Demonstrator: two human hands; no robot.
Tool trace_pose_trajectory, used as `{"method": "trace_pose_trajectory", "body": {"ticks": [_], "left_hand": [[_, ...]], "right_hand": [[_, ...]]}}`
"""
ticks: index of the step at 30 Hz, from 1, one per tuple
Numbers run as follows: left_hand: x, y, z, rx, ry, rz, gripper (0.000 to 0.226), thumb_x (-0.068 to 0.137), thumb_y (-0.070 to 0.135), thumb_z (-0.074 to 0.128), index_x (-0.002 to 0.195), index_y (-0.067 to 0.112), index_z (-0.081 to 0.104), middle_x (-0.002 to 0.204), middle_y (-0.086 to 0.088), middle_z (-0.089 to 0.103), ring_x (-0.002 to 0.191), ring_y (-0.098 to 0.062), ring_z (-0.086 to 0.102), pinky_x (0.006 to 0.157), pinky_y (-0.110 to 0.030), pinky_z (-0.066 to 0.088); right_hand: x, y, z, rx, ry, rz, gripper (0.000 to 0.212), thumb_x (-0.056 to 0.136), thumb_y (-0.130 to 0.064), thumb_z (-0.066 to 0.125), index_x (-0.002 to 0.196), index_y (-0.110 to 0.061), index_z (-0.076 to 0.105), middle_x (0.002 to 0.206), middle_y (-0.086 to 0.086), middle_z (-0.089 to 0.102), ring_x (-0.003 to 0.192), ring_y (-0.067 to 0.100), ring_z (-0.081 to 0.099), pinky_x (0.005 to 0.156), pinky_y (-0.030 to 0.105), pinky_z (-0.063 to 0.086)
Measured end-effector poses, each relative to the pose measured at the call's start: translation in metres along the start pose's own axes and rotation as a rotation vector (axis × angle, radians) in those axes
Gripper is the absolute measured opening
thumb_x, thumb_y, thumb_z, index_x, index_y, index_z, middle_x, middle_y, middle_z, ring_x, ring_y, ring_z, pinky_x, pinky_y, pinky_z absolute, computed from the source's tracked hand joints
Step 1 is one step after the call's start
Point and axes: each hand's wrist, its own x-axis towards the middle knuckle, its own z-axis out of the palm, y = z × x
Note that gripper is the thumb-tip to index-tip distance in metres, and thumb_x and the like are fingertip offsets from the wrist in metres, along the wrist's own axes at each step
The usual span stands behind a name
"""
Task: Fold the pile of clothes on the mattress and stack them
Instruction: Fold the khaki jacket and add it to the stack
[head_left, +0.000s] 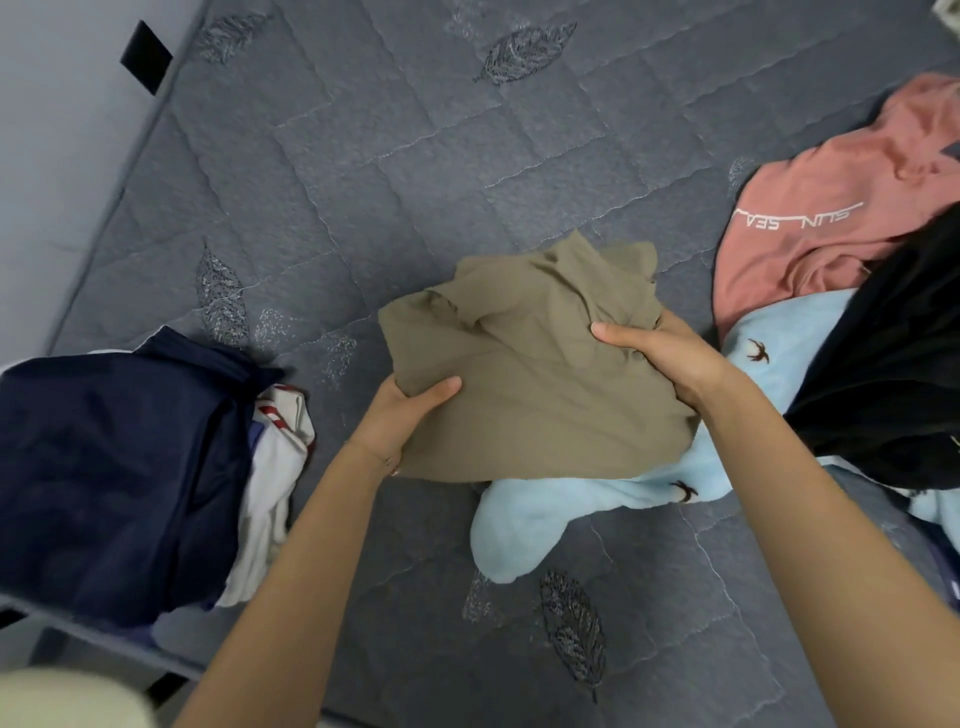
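Fingers of both hands are hidden under the cloth; only thumbs and backs of hands show. The black garment and the salmon-pink T-shirt with white lettering are cut off by the right frame edge. The white cloth with red stripes is mostly covered by the crumpled navy-blue garment at left, type not discernible. A pale blurred shape in the lower-left corner cannot be identified. The left hand grips the near-left edge of the olive-brown fabric garment, thumb on top, fingers beneath. The right hand holds its right side, thumb pressed over a bunched fold. The garment is partly folded, at centre frame over the grey quilted mattress with leaf motifs; whether it rests on the mattress is unclear. Its near-right edge overlaps the light-blue fleecy garment with small dark bird figures. Black garment lies over the blue and pink ones.
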Motion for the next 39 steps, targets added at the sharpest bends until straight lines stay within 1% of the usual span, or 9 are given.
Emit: {"method": "trace_pose_trajectory", "body": {"ticks": [6, 9, 15, 19, 21, 24, 31, 35, 39], "left_hand": [[-0.057, 0.035, -0.050, 0.004, 0.006, 0.112, 0.033, 0.056, 0.038, 0.081, 0.087, 0.031, 0.075, 0.092, 0.011, 0.075, 0.084, -0.003, 0.070, 0.062, -0.013, 0.053], [-0.081, 0.059, -0.080, 0.029, 0.001, 0.190, 0.029, 0.061, 0.035, 0.078, 0.089, 0.030, 0.075, 0.096, 0.008, 0.075, 0.089, -0.006, 0.070, 0.066, -0.015, 0.053], [-0.118, 0.099, -0.163, 0.103, -0.041, 0.278, 0.046, 0.060, 0.038, 0.087, 0.101, 0.030, 0.067, 0.097, 0.011, 0.074, 0.090, -0.006, 0.069, 0.067, -0.015, 0.054], [-0.137, 0.116, -0.230, 0.171, -0.010, 0.274, 0.084, 0.033, 0.064, 0.087, 0.106, 0.029, 0.065, 0.098, 0.013, 0.073, 0.091, -0.004, 0.069, 0.069, -0.014, 0.054], [-0.145, 0.123, -0.263, 0.184, 0.016, 0.260, 0.088, 0.028, 0.065, 0.088, 0.104, 0.027, 0.065, 0.096, 0.013, 0.074, 0.090, -0.005, 0.069, 0.070, -0.017, 0.055], [-0.159, 0.124, -0.313, 0.182, 0.058, 0.235, 0.060, 0.047, 0.040, 0.089, 0.101, 0.025, 0.065, 0.091, 0.014, 0.074, 0.090, -0.005, 0.068, 0.079, -0.024, 0.056], [-0.140, 0.086, -0.403, 0.225, 0.154, 0.093, 0.016, 0.083, 0.015, 0.066, 0.097, 0.023, 0.065, 0.088, 0.013, 0.073, 0.080, -0.001, 0.068, 0.067, -0.018, 0.053], [-0.108, 0.051, -0.408, 0.248, 0.152, -0.013, 0.010, 0.082, 0.015, 0.070, 0.090, 0.020, 0.067, 0.089, 0.005, 0.071, 0.073, -0.003, 0.069, 0.063, -0.017, 0.051], [-0.097, 0.041, -0.417, 0.220, 0.179, -0.002, 0.035, 0.062, 0.035, 0.079, 0.093, 0.022, 0.068, 0.084, 0.011, 0.075, 0.076, -0.001, 0.069, 0.061, -0.014, 0.052]], "right_hand": [[-0.059, 0.000, 0.049, 0.094, 0.020, -0.092, 0.046, 0.072, -0.018, 0.076, 0.116, -0.015, 0.063, 0.106, -0.002, 0.074, 0.096, 0.013, 0.071, 0.071, 0.020, 0.055], [-0.086, 0.000, 0.087, 0.154, 0.054, -0.163, 0.040, 0.073, -0.018, 0.074, 0.112, -0.018, 0.064, 0.103, -0.004, 0.074, 0.096, 0.011, 0.070, 0.071, 0.017, 0.054], [-0.119, -0.001, 0.178, 0.243, 0.075, -0.234, 0.043, 0.068, -0.026, 0.077, 0.109, -0.021, 0.066, 0.108, -0.002, 0.074, 0.101, 0.015, 0.069, 0.075, 0.021, 0.055], [-0.132, 0.004, 0.247, 0.281, 0.112, -0.254, 0.050, 0.067, -0.028, 0.077, 0.114, -0.020, 0.063, 0.110, -0.005, 0.073, 0.104, 0.013, 0.068, 0.082, 0.023, 0.055], [-0.138, 0.006, 0.283, 0.313, 0.106, -0.265, 0.048, 0.068, -0.028, 0.077, 0.113, -0.021, 0.063, 0.109, -0.007, 0.073, 0.103, 0.011, 0.068, 0.078, 0.019, 0.054], [-0.146, 0.017, 0.331, 0.366, 0.090, -0.258, 0.047, 0.069, -0.025, 0.079, 0.113, -0.019, 0.063, 0.108, -0.005, 0.073, 0.101, 0.012, 0.069, 0.075, 0.017, 0.054], [-0.125, 0.070, 0.414, 0.364, 0.108, -0.151, 0.044, 0.082, -0.007, 0.073, 0.124, -0.009, 0.059, 0.113, 0.002, 0.071, 0.105, 0.016, 0.068, 0.083, 0.024, 0.054], [-0.105, 0.098, 0.414, 0.322, 0.257, -0.115, 0.043, 0.082, -0.005, 0.073, 0.122, -0.010, 0.059, 0.111, -0.002, 0.072, 0.102, 0.011, 0.068, 0.081, 0.021, 0.052], [-0.095, 0.106, 0.409, 0.279, 0.238, -0.102, 0.044, 0.082, -0.009, 0.074, 0.123, -0.014, 0.058, 0.111, -0.006, 0.072, 0.103, 0.009, 0.067, 0.077, 0.016, 0.053]]}}
